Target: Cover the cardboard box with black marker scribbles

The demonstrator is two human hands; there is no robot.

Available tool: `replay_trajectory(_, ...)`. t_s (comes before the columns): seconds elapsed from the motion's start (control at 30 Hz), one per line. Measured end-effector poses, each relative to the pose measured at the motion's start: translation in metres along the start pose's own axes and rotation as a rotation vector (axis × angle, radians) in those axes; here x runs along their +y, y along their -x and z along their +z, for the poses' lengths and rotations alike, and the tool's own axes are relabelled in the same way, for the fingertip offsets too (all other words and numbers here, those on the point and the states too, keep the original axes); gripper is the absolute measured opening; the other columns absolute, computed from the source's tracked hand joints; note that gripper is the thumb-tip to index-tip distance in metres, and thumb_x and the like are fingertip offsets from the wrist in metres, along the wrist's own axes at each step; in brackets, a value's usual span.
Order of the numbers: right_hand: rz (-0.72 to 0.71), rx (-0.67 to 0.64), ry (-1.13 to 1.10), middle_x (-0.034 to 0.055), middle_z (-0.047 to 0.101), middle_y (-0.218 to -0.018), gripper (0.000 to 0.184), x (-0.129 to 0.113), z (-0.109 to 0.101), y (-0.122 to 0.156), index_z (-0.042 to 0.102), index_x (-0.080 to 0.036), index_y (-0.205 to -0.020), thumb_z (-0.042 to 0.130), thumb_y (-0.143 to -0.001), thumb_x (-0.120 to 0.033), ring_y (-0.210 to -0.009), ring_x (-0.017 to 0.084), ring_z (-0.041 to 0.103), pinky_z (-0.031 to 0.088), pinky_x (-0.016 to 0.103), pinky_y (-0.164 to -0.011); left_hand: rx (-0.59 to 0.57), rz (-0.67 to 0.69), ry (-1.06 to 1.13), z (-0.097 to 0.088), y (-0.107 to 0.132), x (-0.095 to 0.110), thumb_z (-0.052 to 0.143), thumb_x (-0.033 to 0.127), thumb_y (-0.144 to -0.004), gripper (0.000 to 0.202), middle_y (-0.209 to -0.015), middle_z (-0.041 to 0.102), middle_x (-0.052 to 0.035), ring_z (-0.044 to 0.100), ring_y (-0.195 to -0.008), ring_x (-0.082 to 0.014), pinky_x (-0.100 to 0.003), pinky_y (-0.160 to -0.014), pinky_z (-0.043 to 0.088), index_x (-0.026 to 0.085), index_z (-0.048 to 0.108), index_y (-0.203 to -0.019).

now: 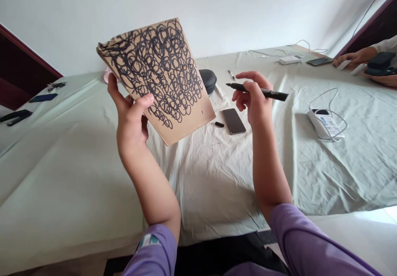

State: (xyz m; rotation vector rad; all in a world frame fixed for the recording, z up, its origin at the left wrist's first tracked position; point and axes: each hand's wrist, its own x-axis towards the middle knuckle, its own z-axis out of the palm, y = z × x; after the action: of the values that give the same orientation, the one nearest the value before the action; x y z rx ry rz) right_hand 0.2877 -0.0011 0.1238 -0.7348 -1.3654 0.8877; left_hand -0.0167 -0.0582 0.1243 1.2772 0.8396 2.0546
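Note:
My left hand [132,121] grips a brown cardboard sheet [161,75] by its lower left edge and holds it tilted up above the table. Black looping marker scribbles cover most of its face. My right hand [252,100] pinches an uncapped black marker [259,91], lying level with its tip pointing left toward the cardboard. The small black marker cap [219,124] lies on the cloth below, beside a dark smartphone [233,121].
A pale green cloth [77,172] covers the table. A black round case [208,80] sits behind the cardboard. A white device with a cable [325,123] lies right. Another person's hands [356,56] rest at the far right with phones. Dark items [43,97] lie far left.

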Motion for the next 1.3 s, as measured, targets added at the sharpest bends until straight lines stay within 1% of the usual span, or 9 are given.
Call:
replay_trajectory(0.17,-0.056,-0.003,-0.096,-0.0015,0.073,-0.069,0.023,-0.005,0.004,0.004,0.072,-0.024,-0.110,0.062,-0.100,-0.043,-0.040,0.009,0.044,0.028,0.026,-0.041,0.016,-0.045,-0.079,0.000,-0.002,-0.019,0.096,0.024,-0.054,0.138,-0.150,0.063,-0.0104,0.062,-0.137,-0.0304,-0.046,-0.119,0.051,0.032,0.022,-0.170)
replay_trajectory(0.33,-0.019,-0.044,-0.102,-0.0013,0.072,-0.073,0.040,-0.002,0.013,0.008,0.071,-0.028,-0.112,0.060,-0.104,-0.065,-0.044,0.009,0.049,0.034,0.026,-0.044,0.027,-0.127,-0.092,0.004,0.014,-0.069,0.100,0.027,-0.053,0.139,-0.138,0.068,-0.0124,0.067,-0.123,-0.0288,-0.042,-0.110,0.052,0.030,0.028,-0.171)
replay_trajectory(0.43,-0.034,-0.100,-0.089,-0.0005,0.072,-0.073,0.041,0.003,0.025,0.013,0.075,-0.026,-0.104,0.059,-0.104,-0.064,-0.047,0.010,0.050,0.033,0.028,-0.047,0.033,-0.226,0.013,0.001,0.038,-0.098,0.103,0.041,-0.051,0.130,-0.140,0.068,-0.0110,0.066,-0.133,-0.0336,-0.043,-0.111,0.052,0.034,0.039,-0.164)
replay_trajectory(0.57,-0.073,-0.152,-0.038,-0.0031,0.062,-0.065,0.034,0.019,0.048,0.023,0.075,-0.024,-0.084,0.068,-0.101,-0.053,-0.052,0.010,0.046,0.037,0.027,-0.054,0.138,-0.285,0.070,-0.010,0.072,-0.118,0.101,0.046,-0.056,0.111,-0.143,0.068,-0.0100,0.062,-0.142,-0.0356,-0.043,-0.112,0.051,0.035,0.052,-0.154)
replay_trajectory(0.63,-0.082,-0.147,-0.048,-0.0050,0.054,-0.061,0.031,0.032,0.060,0.030,0.073,-0.024,-0.080,0.069,-0.100,-0.047,-0.054,0.010,0.045,0.039,0.027,-0.057,0.196,-0.308,0.084,-0.016,0.082,-0.121,0.098,0.047,-0.061,0.100,-0.144,0.069,-0.0097,0.062,-0.142,-0.0357,-0.045,-0.113,0.052,0.034,0.056,-0.150)
replay_trajectory(0.73,-0.063,-0.168,-0.078,-0.0055,0.053,-0.061,0.025,0.054,0.075,0.040,0.076,-0.026,-0.094,0.060,-0.104,-0.044,-0.055,0.013,0.047,0.041,0.029,-0.060,0.262,-0.323,0.109,-0.024,0.086,-0.122,0.089,0.047,-0.069,0.084,-0.144,0.071,-0.0080,0.066,-0.136,-0.0327,-0.045,-0.112,0.054,0.032,0.058,-0.146)
replay_trajectory(0.93,-0.101,-0.241,0.059,0.0020,0.069,-0.074,0.015,0.088,0.095,0.058,0.070,-0.026,-0.081,0.062,-0.090,-0.036,-0.068,0.022,0.060,0.049,0.037,-0.066,0.333,-0.340,0.053,-0.044,0.075,-0.117,0.083,0.041,-0.072,0.061,-0.127,0.075,-0.0073,0.073,-0.115,-0.0278,-0.042,-0.098,0.059,0.027,0.061,-0.127)
replay_trajectory(1.13,-0.172,-0.303,0.117,-0.0038,0.056,-0.059,0.003,0.095,0.105,0.065,0.060,-0.028,-0.076,0.057,-0.075,-0.028,-0.060,0.020,0.050,0.049,0.045,-0.086,0.364,-0.336,0.042,-0.052,0.070,-0.115,0.082,0.037,-0.072,0.058,-0.118,0.075,-0.0089,0.075,-0.102,-0.0250,-0.038,-0.085,0.062,0.024,0.060,-0.124)
replay_trajectory(1.3,-0.257,-0.387,0.230,-0.0015,0.060,-0.064,0.005,0.090,0.104,0.065,0.055,-0.026,-0.074,0.057,-0.078,-0.027,-0.067,0.021,0.052,0.046,0.045,-0.090,0.395,-0.347,0.044,-0.050,0.069,-0.117,0.084,0.034,-0.069,0.064,-0.119,0.074,-0.0081,0.076,-0.107,-0.0258,-0.038,-0.087,0.063,0.024,0.060,-0.127)
